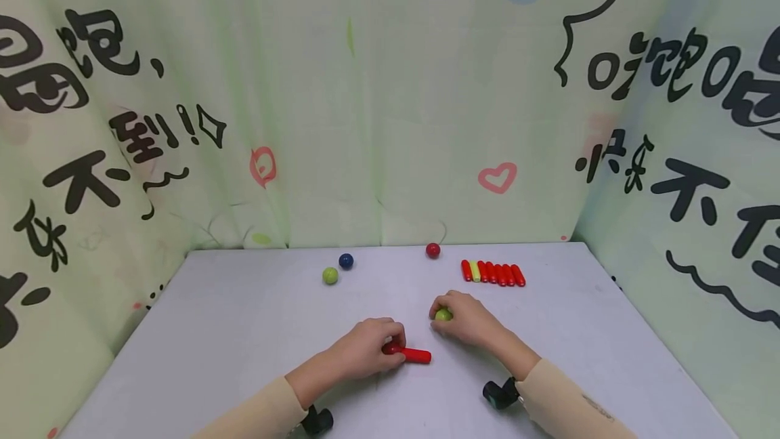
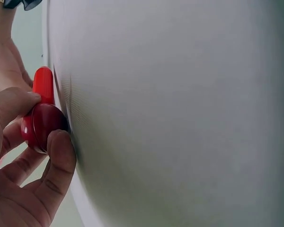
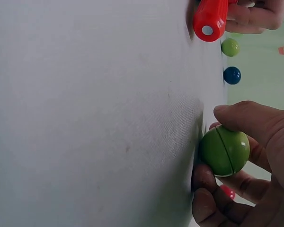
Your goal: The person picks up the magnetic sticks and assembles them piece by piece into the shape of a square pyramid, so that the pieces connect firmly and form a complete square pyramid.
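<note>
In the head view my left hand (image 1: 365,349) pinches a dark red ball (image 2: 43,124) between thumb and fingers, low at the table surface. A red rod (image 1: 418,356) extends from that ball toward the right; its near end shows a round silvery spot in the right wrist view. Farther right and a little deeper on the table, my right hand (image 1: 468,317) grips a glossy green ball (image 3: 225,151) with a seam round its middle. A gap separates the green ball from the rod's free end.
At the back of the white table (image 1: 256,317) sit a blue ball (image 1: 346,261), another green ball (image 1: 330,276) and a red ball (image 1: 432,251). Several red rods (image 1: 501,275) and one yellow-green rod (image 1: 475,271) lie side by side at back right. Printed curtains (image 1: 390,120) enclose the table.
</note>
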Demonstrator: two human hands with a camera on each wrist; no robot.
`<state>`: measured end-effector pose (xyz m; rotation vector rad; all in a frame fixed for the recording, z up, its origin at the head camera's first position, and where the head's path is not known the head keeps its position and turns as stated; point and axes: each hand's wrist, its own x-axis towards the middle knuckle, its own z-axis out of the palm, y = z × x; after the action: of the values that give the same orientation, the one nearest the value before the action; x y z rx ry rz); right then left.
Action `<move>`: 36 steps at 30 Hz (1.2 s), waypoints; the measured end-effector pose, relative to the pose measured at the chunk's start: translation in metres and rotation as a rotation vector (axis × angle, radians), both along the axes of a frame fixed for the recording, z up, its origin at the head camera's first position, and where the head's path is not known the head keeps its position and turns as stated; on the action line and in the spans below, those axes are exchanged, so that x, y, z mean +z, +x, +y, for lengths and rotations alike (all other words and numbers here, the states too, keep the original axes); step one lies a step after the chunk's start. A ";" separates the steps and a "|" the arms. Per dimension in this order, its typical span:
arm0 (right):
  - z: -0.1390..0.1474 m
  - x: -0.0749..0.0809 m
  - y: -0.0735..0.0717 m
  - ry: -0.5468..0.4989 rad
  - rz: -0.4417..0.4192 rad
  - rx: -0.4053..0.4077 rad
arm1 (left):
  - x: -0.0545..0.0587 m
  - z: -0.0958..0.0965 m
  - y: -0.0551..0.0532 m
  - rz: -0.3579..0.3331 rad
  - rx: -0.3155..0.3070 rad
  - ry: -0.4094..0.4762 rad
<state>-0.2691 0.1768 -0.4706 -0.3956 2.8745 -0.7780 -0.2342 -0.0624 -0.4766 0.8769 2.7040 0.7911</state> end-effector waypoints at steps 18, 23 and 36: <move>0.009 0.009 0.040 0.036 -0.105 0.100 | 0.003 -0.003 0.000 -0.040 -0.008 0.029; 0.006 0.009 0.044 0.001 -0.099 0.169 | 0.004 -0.004 -0.001 -0.037 -0.014 0.028; -0.007 0.009 0.046 -0.032 -0.064 0.216 | 0.001 -0.002 -0.002 -0.023 -0.003 0.015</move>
<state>-0.2230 0.1695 -0.4611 -0.6589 2.7047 -0.7840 -0.2365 -0.0643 -0.4752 0.8693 2.6793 0.8167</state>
